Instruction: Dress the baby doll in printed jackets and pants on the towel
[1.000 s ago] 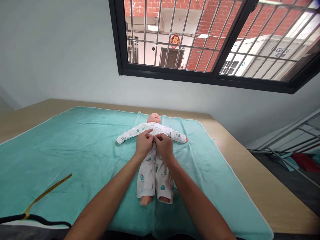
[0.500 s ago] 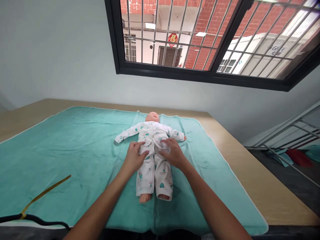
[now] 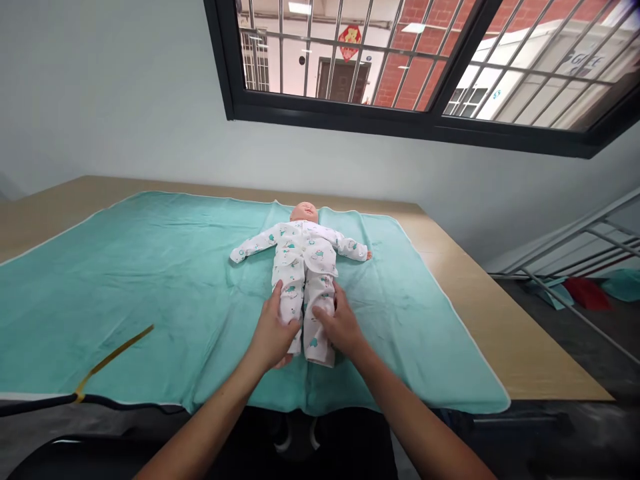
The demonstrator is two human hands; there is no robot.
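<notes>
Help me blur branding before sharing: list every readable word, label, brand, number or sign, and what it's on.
"GREE", probably, on the white structure outside; partly blocked and blurred.
Red diamond-shaped sign outside: gold marking, too blurred to read.
Doll's pajamas: printed pattern, any lettering too small to read.
No numbers readable.

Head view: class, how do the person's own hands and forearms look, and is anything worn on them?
The left hand and right hand are bare, without gloves; no rings can be made out. The left forearm and right forearm taper toward the wrists and show no sleeve, watch or bracelet. No markings can be made out.
</notes>
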